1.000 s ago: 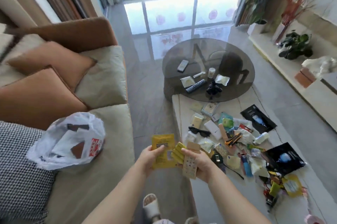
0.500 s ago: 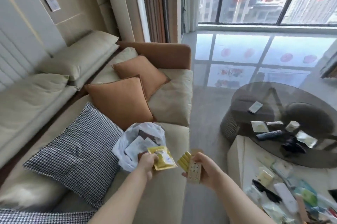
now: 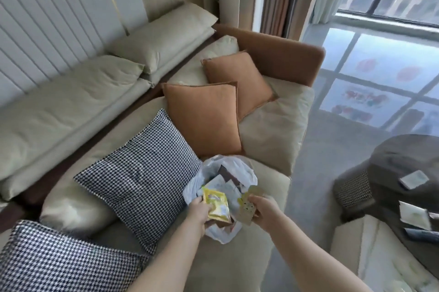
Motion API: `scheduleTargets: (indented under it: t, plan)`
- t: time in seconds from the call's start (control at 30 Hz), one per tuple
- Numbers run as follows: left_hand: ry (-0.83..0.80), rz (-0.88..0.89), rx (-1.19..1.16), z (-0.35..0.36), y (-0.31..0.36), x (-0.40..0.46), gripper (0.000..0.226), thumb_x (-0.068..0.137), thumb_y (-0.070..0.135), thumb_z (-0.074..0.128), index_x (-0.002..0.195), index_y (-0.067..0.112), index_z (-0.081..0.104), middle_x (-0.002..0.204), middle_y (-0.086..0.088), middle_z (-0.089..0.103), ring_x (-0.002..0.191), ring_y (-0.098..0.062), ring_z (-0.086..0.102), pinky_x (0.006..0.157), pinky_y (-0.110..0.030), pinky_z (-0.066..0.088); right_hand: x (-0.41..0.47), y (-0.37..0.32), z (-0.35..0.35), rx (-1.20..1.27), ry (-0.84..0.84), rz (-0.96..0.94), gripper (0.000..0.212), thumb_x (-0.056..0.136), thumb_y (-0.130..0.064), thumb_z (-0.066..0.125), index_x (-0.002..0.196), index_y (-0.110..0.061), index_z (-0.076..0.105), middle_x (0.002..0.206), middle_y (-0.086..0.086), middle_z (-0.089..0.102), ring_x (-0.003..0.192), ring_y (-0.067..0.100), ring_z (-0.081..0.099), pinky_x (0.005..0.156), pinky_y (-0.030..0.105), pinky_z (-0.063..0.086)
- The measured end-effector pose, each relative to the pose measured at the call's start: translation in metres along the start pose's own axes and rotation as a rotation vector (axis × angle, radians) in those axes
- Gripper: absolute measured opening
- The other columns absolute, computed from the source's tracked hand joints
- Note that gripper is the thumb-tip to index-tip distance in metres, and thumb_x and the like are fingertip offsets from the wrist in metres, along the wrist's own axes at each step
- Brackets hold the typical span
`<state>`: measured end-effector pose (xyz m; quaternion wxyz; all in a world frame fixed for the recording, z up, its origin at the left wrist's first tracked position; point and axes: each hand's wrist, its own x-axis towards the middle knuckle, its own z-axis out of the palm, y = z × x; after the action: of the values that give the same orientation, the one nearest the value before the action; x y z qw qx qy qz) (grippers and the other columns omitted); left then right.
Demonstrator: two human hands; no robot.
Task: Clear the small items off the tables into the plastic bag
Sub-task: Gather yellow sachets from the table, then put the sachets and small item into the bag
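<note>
Head view: our left hand (image 3: 199, 208) pinches a yellow packet (image 3: 217, 205) and our right hand (image 3: 262, 206) grips tan cards (image 3: 247, 208), both over the plastic bag (image 3: 244, 173) on the sofa (image 3: 273, 125), ready to drop them in.

The plastic bag (image 3: 247, 173) sits on the sofa (image 3: 268, 130) seat. Left of the bag lies the checked cushion (image 3: 140, 173), behind the bag the two plain cushions (image 3: 206, 116). Over the bag's mouth, the left hand (image 3: 198, 211) holds a sachet (image 3: 216, 205), the right hand (image 3: 263, 208) a card (image 3: 247, 211). Well right of the bag stands the round counter (image 3: 399, 163), a packet (image 3: 413, 179) on it.
</note>
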<state>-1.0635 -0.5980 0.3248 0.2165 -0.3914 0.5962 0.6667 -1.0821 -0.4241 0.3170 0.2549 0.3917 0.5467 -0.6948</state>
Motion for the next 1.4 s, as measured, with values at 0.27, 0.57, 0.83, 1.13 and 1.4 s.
scheduleTargets:
  t: [0.27,0.57,0.83,1.13,1.4]
  plan:
    - [0.177,-0.101,0.083,0.018,-0.005,0.093,0.036,0.086,-0.009,0.048,0.114,0.007,0.063,0.104,-0.013,0.068,0.096,-0.031,0.064,0.086,-0.04,0.054,0.103,-0.02,0.038,-0.369,0.037,0.068,0.004,0.077,0.003,0.061,0.075,0.0,0.059,0.074,0.018,0.06,0.069,0.031,0.06,0.066,0.037,0.049]
    - [0.287,-0.173,-0.027,0.037,0.002,0.16,0.039,0.084,-0.01,0.052,0.116,0.011,0.062,0.098,-0.007,0.068,0.085,-0.022,0.063,0.068,-0.028,0.052,0.177,-0.029,0.067,-0.712,-0.015,0.008,0.019,0.087,-0.022,0.054,0.097,-0.006,0.06,0.076,0.006,0.054,0.075,0.023,0.055,0.069,0.034,0.047]
    - [0.308,-0.267,-0.002,0.035,0.007,0.146,0.038,0.085,-0.007,0.053,0.119,0.007,0.061,0.078,-0.006,0.058,0.072,-0.018,0.055,0.074,-0.034,0.052,0.17,-0.038,0.048,-0.687,-0.07,0.059,0.045,0.078,0.003,0.063,0.121,-0.002,0.056,0.088,0.004,0.056,0.08,0.02,0.05,0.066,0.031,0.041]
    - [0.085,-0.119,0.269,0.035,0.008,0.079,0.041,0.088,0.006,0.054,0.128,0.013,0.051,0.078,-0.003,0.06,0.066,-0.012,0.057,0.055,-0.023,0.045,0.101,-0.038,0.018,-0.757,0.01,-0.124,0.035,0.082,-0.005,0.062,0.117,-0.006,0.059,0.115,0.011,0.064,0.097,0.024,0.061,0.079,0.029,0.045]
    - [-0.099,0.096,0.574,0.05,-0.016,0.014,0.03,0.085,0.019,0.061,0.115,0.018,0.059,0.106,-0.005,0.067,0.1,-0.022,0.062,0.087,-0.033,0.052,0.015,-0.001,-0.036,-0.895,0.112,-0.249,0.03,0.083,-0.017,0.063,0.112,-0.014,0.061,0.109,0.003,0.063,0.103,0.02,0.059,0.075,0.021,0.039]
